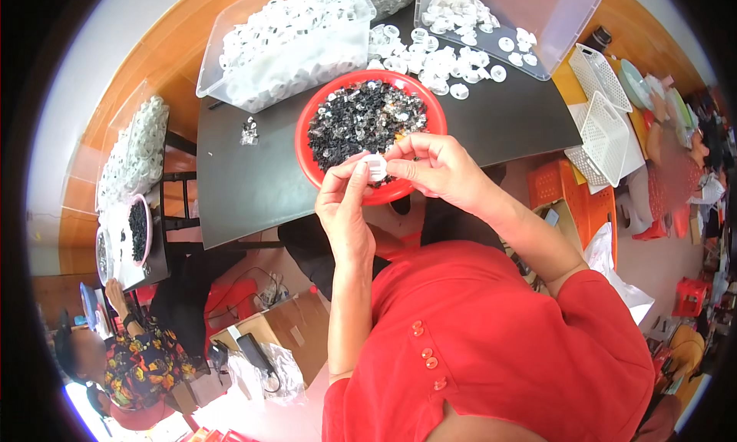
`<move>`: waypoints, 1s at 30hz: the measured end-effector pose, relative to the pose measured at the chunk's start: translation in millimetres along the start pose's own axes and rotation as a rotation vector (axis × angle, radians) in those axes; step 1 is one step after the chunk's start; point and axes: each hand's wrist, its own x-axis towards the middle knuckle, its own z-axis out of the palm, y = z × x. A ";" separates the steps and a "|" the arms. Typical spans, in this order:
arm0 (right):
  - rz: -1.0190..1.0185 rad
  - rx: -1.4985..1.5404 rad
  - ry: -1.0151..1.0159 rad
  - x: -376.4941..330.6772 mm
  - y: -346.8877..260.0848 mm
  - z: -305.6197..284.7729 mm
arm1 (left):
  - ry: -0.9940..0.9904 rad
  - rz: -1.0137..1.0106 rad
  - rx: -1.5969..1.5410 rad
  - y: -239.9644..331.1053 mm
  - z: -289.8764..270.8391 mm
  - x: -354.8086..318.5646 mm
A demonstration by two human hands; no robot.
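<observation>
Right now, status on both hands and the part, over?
Left hand and right hand both pinch one small white ring. Held above red bowl of black pieces. Nothing in the way.

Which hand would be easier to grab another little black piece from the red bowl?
Probably the right hand. It sits right over the red bowl of small black pieces and only pinches the edge of the white ring. The left hand carries the ring from below, nearer the person.
</observation>
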 end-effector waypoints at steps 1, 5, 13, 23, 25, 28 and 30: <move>-0.096 -0.102 0.047 1.1 2.4 3.5 | -0.016 0.009 0.008 1.5 1.7 -1.2; -0.219 -0.178 0.120 7.5 5.2 7.1 | -0.063 0.070 0.083 5.1 2.4 -3.1; 0.114 0.232 -0.007 6.8 6.8 7.9 | -0.138 0.075 -0.032 0.5 -2.3 1.9; -0.466 -1.081 0.431 45.9 2.2 -51.3 | -0.085 -0.073 -0.189 4.3 -15.6 10.8; -0.493 -1.177 0.400 53.6 2.4 -54.3 | -0.071 -0.088 -0.191 5.1 -15.5 11.9; -0.488 -1.236 0.322 60.7 0.0 -55.3 | -0.044 -0.106 -0.190 6.3 -15.3 12.2; -0.498 -1.241 0.272 63.0 -2.0 -56.1 | -0.034 -0.114 -0.188 6.4 -14.2 12.9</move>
